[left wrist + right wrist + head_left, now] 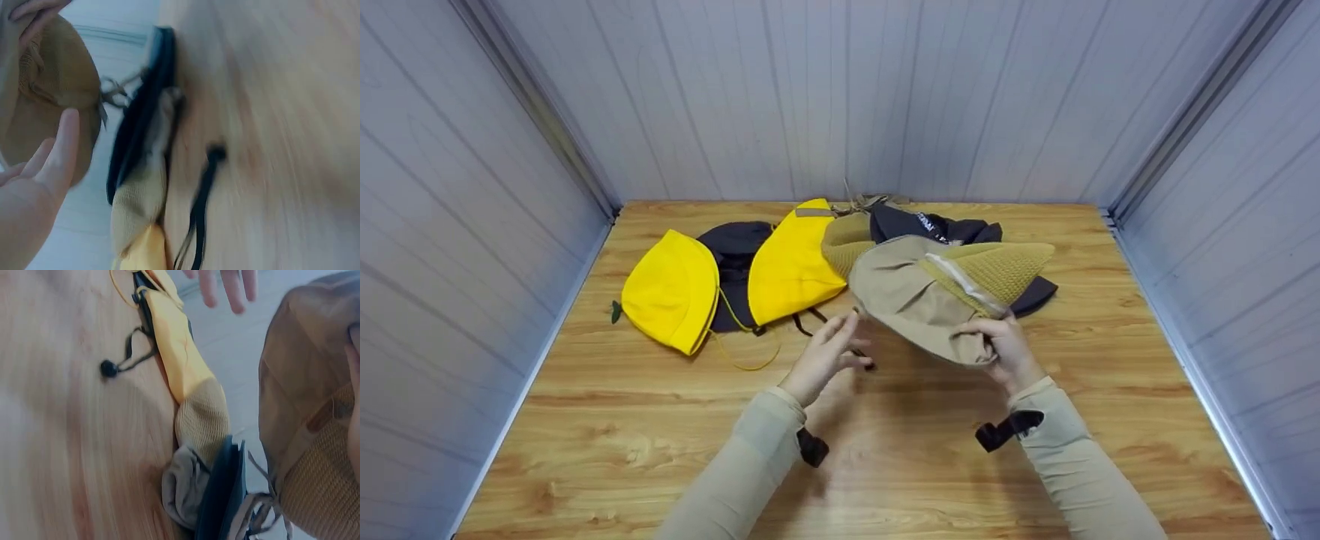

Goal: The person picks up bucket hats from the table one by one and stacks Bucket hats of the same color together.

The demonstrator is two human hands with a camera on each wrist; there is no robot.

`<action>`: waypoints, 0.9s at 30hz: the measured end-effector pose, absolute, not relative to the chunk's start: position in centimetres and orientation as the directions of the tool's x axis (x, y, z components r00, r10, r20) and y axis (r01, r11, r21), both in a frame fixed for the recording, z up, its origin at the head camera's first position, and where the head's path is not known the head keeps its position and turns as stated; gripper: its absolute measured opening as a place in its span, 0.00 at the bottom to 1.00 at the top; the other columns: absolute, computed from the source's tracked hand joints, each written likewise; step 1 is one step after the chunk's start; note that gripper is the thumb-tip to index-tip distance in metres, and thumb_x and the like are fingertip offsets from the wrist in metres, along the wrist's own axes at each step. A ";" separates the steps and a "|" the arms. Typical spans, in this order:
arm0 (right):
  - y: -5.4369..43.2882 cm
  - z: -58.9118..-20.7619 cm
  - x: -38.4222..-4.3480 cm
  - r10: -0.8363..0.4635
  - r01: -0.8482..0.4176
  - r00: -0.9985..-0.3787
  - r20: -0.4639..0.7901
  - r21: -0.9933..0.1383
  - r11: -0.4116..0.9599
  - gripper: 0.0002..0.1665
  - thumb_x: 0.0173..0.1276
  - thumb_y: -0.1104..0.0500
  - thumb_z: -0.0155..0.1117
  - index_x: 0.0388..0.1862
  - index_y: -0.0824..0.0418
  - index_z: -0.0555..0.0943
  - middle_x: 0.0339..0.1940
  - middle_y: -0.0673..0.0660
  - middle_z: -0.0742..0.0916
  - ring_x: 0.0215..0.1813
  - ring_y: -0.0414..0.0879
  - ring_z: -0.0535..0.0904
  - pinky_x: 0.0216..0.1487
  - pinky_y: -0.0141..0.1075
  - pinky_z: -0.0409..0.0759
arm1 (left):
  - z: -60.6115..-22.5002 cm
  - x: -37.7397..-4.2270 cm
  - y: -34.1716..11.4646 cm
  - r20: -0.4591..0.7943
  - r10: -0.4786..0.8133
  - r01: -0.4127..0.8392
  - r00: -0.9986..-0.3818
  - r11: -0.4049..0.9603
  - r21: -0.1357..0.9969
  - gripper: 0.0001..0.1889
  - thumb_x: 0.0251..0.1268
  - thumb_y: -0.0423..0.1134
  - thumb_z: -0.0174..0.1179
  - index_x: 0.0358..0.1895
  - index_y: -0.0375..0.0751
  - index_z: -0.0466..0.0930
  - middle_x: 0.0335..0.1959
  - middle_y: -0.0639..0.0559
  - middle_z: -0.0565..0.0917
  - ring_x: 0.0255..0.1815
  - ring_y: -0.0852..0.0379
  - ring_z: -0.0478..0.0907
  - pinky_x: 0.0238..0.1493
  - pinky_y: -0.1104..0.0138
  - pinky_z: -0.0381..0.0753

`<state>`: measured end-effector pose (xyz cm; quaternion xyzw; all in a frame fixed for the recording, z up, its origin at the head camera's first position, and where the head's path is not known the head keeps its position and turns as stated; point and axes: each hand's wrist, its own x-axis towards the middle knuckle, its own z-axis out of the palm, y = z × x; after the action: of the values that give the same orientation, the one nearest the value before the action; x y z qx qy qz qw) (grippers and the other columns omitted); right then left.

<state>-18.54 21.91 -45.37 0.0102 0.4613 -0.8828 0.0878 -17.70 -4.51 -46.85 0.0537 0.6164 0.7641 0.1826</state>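
Observation:
A beige sun hat (900, 281) with a wide soft brim, a woven mustard part and a pale band is held up by my right hand (1006, 351), which grips the brim at its near right edge. The right wrist view shows ribbon ties dangling from this hat (301, 360). Left of the brim, my left hand (826, 358) is in the air with its fingers spread and nothing in them. In the left wrist view that hand overlaps the hat's hollow (62, 73). Part of the right hand is hidden by the fabric.
Behind lie a yellow hat (671, 292), a dark hat (735, 244), a second yellow hat (795, 266), a woven tan hat (844, 236) and a dark cap (894, 225) with white lettering. A black cord (129, 360) ends in a toggle on the wooden table (660, 450). Panel walls enclose three sides.

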 end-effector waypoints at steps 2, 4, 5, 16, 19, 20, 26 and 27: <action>21.6 -45.2 -18.0 -0.211 0.194 -0.973 -0.091 -0.818 -0.542 0.27 0.60 0.81 0.46 0.43 0.54 0.80 0.20 0.53 0.86 0.19 0.41 0.84 0.22 0.30 0.82 | -46.5 -17.8 -4.7 -0.153 0.389 -0.292 -0.908 -0.329 0.898 0.31 0.80 0.55 0.40 0.73 0.34 0.60 0.60 0.41 0.78 0.56 0.47 0.80 0.58 0.53 0.81; 21.4 -45.1 -17.4 -0.257 0.219 -0.962 -0.096 -0.830 -0.513 0.26 0.59 0.81 0.47 0.42 0.54 0.80 0.24 0.51 0.87 0.23 0.41 0.86 0.26 0.30 0.83 | -46.1 -17.9 -4.9 -0.149 0.433 -0.354 -0.889 -0.444 0.823 0.31 0.81 0.56 0.36 0.74 0.38 0.60 0.56 0.46 0.82 0.54 0.51 0.82 0.59 0.55 0.81; 21.2 -45.0 -17.2 -0.274 0.226 -0.957 -0.095 -0.838 -0.497 0.25 0.59 0.80 0.48 0.42 0.55 0.80 0.27 0.51 0.88 0.25 0.42 0.86 0.27 0.30 0.84 | -46.0 -17.9 -5.1 -0.147 0.446 -0.374 -0.883 -0.480 0.793 0.31 0.81 0.57 0.35 0.75 0.40 0.59 0.54 0.49 0.84 0.54 0.53 0.82 0.58 0.57 0.81; 21.5 -45.0 -16.7 -0.448 0.317 -0.889 -0.093 -0.831 -0.457 0.19 0.60 0.78 0.48 0.42 0.60 0.77 0.29 0.53 0.88 0.27 0.44 0.87 0.31 0.31 0.85 | -46.2 -18.0 -6.2 -0.198 0.426 -0.443 -0.883 -0.615 0.653 0.24 0.82 0.44 0.40 0.76 0.51 0.51 0.49 0.53 0.86 0.46 0.57 0.85 0.42 0.64 0.86; 21.7 -45.3 -16.9 -0.445 0.316 -0.891 -0.094 -0.831 -0.457 0.20 0.59 0.79 0.48 0.42 0.60 0.76 0.30 0.53 0.88 0.28 0.44 0.88 0.32 0.31 0.86 | -46.4 -17.9 -6.2 -0.210 0.400 -0.432 -0.892 -0.619 0.656 0.26 0.80 0.38 0.43 0.76 0.53 0.49 0.50 0.50 0.85 0.45 0.55 0.86 0.40 0.62 0.87; 21.7 -45.4 -16.9 -0.439 0.314 -0.893 -0.097 -0.833 -0.455 0.20 0.59 0.80 0.48 0.43 0.61 0.76 0.30 0.53 0.89 0.28 0.44 0.88 0.32 0.31 0.85 | -46.4 -17.9 -6.2 -0.216 0.391 -0.429 -0.895 -0.618 0.659 0.28 0.80 0.37 0.44 0.76 0.55 0.48 0.51 0.49 0.84 0.45 0.55 0.86 0.40 0.62 0.87; 21.9 -46.1 -17.2 -0.381 0.308 -0.914 -0.137 -0.847 -0.434 0.25 0.55 0.82 0.51 0.47 0.58 0.74 0.32 0.52 0.89 0.31 0.43 0.88 0.34 0.31 0.85 | -46.9 -17.9 -6.1 -0.237 0.338 -0.403 -0.911 -0.605 0.686 0.33 0.76 0.29 0.44 0.76 0.58 0.45 0.52 0.46 0.79 0.41 0.54 0.86 0.39 0.62 0.87; 21.8 -46.2 -17.2 -0.372 0.308 -0.917 -0.144 -0.849 -0.429 0.26 0.55 0.81 0.51 0.48 0.58 0.73 0.33 0.52 0.89 0.32 0.43 0.88 0.35 0.31 0.85 | -47.0 -17.8 -6.1 -0.236 0.329 -0.396 -0.914 -0.605 0.691 0.33 0.75 0.28 0.44 0.76 0.59 0.45 0.52 0.45 0.78 0.41 0.54 0.86 0.39 0.61 0.87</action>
<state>-17.24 21.85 -46.18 -0.0323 0.4949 -0.8447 0.2011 -17.84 -6.13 -46.99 -0.0424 0.3956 0.8948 0.2026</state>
